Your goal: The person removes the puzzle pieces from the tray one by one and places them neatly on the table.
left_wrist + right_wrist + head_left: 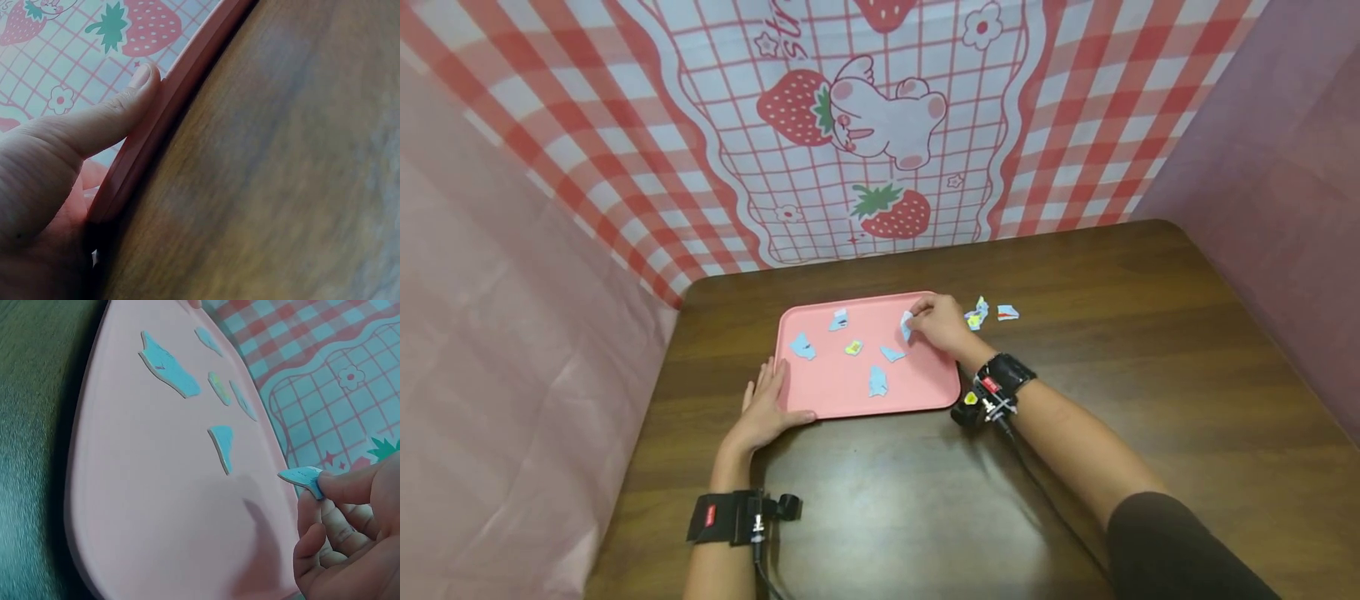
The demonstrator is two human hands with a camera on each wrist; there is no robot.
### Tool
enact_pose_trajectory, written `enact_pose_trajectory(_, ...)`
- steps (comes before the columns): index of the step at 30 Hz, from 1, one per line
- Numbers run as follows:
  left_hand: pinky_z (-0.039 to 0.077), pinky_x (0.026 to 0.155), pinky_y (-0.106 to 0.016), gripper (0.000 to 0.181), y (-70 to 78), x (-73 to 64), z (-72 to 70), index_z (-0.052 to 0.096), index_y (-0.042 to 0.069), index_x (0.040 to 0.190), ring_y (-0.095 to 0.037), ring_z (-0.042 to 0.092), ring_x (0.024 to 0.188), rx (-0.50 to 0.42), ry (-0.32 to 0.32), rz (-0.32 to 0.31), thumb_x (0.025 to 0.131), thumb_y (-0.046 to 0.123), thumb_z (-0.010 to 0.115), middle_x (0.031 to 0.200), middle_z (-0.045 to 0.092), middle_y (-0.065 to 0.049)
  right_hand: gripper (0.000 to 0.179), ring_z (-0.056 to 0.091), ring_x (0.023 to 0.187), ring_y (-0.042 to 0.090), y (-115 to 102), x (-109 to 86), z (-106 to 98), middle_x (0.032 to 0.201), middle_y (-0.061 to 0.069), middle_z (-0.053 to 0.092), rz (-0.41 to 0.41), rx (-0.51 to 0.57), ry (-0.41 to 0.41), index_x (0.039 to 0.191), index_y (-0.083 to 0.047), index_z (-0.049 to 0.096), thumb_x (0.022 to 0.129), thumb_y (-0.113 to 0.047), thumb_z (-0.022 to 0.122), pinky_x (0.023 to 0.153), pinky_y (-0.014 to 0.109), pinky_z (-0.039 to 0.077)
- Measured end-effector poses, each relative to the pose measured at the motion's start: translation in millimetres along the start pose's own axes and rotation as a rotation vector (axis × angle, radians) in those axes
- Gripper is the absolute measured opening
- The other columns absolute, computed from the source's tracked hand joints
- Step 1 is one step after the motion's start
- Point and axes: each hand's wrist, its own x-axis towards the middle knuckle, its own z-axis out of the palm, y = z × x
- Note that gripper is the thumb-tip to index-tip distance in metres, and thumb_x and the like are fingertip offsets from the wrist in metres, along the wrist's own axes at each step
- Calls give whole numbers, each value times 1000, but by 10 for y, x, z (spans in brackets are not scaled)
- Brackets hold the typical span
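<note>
The pink tray (925, 387) lies on the table with several thin, irregular puzzle pieces on it. My right hand (943, 325) pinches a light-blue puzzle piece (302, 477) between thumb and fingers, held over the tray's right part. Below that hand lies a narrow blue piece (891, 354); a larger blue piece (877, 382) is nearer the front. Farther left are a small yellow piece (853, 347) and two more blue ones. At the tray's front-left corner, my left hand (763, 417) touches the rim, its thumb along the front edge and its extended fingers along the left side.
Right of the tray, on the wooden table (865, 517), sit a small cluster of pieces (977, 315) and a separate piece with red (1008, 312). A yellow bit (971, 398) shows beside the right wrist camera. A strawberry-print cloth (887, 208) hangs behind the table.
</note>
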Motion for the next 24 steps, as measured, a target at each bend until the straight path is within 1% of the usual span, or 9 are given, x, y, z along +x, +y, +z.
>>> enact_pose_trajectory(9,-12,117,-57,119,2,-13,-1,5,0,161,-36,-12,153,-13,3,2,82,49,80,167,-5,-20,16,63,74,13,35,-21,-140,85,11,72,-7,65,27,96,4,69,83,-3,76,66,23,48)
enact_pose_trajectory(15,-13,117,-56,119,6,-11,4,5,1,161,-35,-12,153,-28,4,2,82,47,81,167,-5,-20,15,61,71,11,68,-30,-247,82,9,70,6,87,38,96,4,69,84,-3,75,63,21,48)
enact_pose_trajectory(20,-12,118,-56,120,1,0,8,5,1,161,-35,-12,153,-26,1,-13,81,48,81,167,-5,-21,14,61,69,10,103,-47,-338,80,9,70,-11,81,52,96,5,69,87,-4,74,60,20,48)
enact_pose_trajectory(24,-12,118,-56,121,12,0,12,4,1,161,-34,-12,153,-23,0,-19,80,48,82,167,-6,-20,15,60,66,8,141,-37,-389,78,6,70,-18,90,72,96,6,70,86,-4,75,60,20,48)
